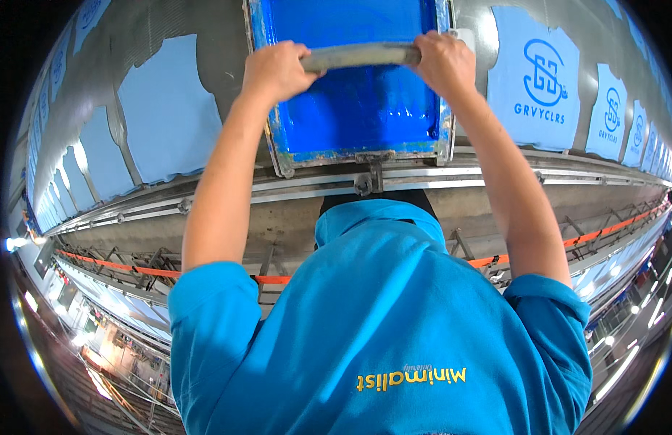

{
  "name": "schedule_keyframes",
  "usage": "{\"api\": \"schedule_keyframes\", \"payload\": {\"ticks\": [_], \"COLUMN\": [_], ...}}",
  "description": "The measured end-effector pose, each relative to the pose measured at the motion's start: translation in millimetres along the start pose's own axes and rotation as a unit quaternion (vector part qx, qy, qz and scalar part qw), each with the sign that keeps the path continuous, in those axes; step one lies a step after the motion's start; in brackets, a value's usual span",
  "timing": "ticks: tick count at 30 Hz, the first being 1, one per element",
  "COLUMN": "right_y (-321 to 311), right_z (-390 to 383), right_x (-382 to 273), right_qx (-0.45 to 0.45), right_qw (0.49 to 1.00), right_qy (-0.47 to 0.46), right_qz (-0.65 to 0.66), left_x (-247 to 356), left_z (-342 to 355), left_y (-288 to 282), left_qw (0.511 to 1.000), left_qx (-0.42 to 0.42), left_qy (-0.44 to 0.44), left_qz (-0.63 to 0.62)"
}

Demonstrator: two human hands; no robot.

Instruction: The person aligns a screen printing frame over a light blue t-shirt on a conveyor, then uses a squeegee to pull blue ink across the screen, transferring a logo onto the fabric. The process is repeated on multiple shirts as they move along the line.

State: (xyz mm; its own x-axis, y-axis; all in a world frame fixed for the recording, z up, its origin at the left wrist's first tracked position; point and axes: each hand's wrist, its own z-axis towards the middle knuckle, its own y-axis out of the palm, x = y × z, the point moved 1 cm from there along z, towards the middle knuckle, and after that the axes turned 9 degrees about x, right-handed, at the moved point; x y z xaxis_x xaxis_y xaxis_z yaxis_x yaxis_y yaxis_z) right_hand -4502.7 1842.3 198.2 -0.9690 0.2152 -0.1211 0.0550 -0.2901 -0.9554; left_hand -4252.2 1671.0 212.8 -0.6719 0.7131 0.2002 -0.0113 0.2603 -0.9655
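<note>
My left hand (278,71) and my right hand (446,65) are closed round the two ends of a long, pale, worn squeegee (361,55), held crosswise over a rectangular screen printing frame (445,130) at the top middle. Wet, glossy royal blue ink (354,109) covers the mesh inside the frame, whose metal border is smeared with blue and grime. The squeegee lies across the upper part of the inked area; whether its blade touches the mesh cannot be seen.
Light blue fabric pieces lie along the grey table: plain at left (166,116), several with a darker blue printed emblem at right (532,130). A metal rail (285,185) runs along the table's front edge, with an orange strip (590,235) below.
</note>
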Motion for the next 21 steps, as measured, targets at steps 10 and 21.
{"api": "schedule_keyframes", "payload": {"ticks": [10,21], "right_y": [-45,-18], "right_z": [-129,88], "right_x": [-42,12], "right_qx": [-0.079,-0.066], "right_qw": [0.995,0.997], "right_qy": [0.001,0.043], "right_qz": [0.060,0.018], "left_x": [45,-19], "left_z": [-133,78], "left_y": [15,-57], "left_qw": [0.997,0.999], "left_qx": [0.003,-0.023], "left_qy": [0.011,0.022], "left_qz": [-0.078,0.000]}}
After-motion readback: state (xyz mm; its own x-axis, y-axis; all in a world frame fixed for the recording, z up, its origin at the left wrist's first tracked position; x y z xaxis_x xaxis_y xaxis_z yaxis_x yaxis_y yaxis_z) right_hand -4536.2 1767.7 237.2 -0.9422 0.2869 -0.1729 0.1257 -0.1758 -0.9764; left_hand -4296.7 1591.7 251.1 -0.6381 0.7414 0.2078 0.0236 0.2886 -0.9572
